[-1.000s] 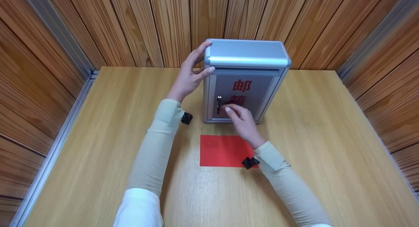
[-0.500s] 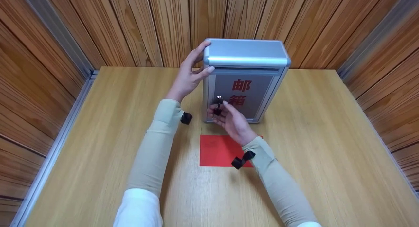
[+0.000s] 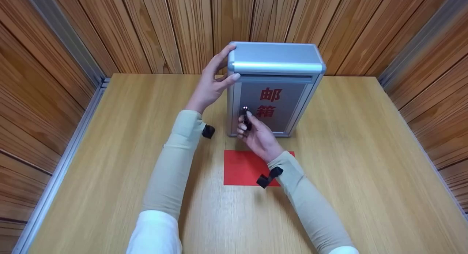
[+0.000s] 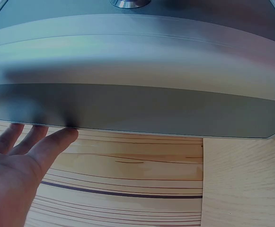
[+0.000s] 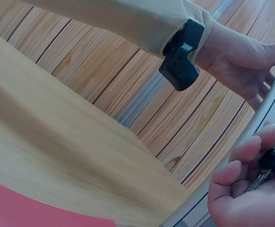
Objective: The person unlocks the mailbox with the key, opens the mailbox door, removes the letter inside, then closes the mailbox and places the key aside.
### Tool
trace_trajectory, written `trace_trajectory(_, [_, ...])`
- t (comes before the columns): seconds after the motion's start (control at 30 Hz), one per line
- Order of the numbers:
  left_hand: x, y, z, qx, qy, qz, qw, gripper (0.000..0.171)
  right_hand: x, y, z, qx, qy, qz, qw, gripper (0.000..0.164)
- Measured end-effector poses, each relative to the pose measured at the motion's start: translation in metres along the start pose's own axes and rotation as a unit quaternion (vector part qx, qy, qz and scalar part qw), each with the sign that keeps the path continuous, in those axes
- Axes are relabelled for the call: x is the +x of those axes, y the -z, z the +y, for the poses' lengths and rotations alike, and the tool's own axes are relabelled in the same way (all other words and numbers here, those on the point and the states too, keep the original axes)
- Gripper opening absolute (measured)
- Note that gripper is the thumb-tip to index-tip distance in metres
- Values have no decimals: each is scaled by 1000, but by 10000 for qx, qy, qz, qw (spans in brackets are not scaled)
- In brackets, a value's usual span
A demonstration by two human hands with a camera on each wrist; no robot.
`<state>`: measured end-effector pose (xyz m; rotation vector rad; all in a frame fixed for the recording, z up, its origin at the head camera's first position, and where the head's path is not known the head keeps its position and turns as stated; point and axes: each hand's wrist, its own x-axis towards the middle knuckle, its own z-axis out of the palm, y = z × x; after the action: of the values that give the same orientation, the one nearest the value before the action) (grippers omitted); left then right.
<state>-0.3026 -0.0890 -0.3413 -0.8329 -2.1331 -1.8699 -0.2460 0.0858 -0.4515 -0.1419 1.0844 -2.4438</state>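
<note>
A silver metal mailbox [image 3: 289, 100] with red characters stands upright on the table. My left hand [image 3: 214, 80] grips its upper left edge, thumb at the front and fingers at the side and top. In the left wrist view, several fingertips [image 4: 68, 135] touch the mailbox's side panel [image 4: 165, 111]. My right hand [image 3: 261, 138] is at the door, just below the round lock [image 3: 245, 108]. Its thumb and curled fingers hold black-headed keys [image 5: 274, 160]; one metal blade hangs down over the palm in the right wrist view.
A flat red paper rectangle [image 3: 239, 170] lies on the wooden table [image 3: 128, 137] in front of the mailbox, partly under the right wrist in view. Wood-plank walls [image 3: 193, 30] rise behind and at both sides. Each wrist wears a small black camera [image 5: 182, 56].
The right hand has turned palm-up and shifted left under the keys, then closed its fingers and thumb on them. The left hand keeps its hold on the mailbox.
</note>
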Motion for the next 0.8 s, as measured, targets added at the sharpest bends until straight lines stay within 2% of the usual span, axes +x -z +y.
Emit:
trace_trajectory(0.3, [1, 0, 1, -9, -19, -2, 10000, 65, 2, -1, -1, 777, -259, -101, 9966, 22])
trace_trajectory(0.43, [1, 0, 1, -23, 52, 7, 10000, 65, 1, -3, -1, 870, -273, 25, 9958, 21])
trace_trajectory(0.6, [-1, 0, 1, 25, -2, -8, 10000, 65, 0, -7, -3, 494, -83, 234, 9985, 18])
trace_trajectory(0.8, [-1, 0, 2, 67, -102, -34, 9999, 65, -1, -12, -5, -399, 247, 592, 9971, 18])
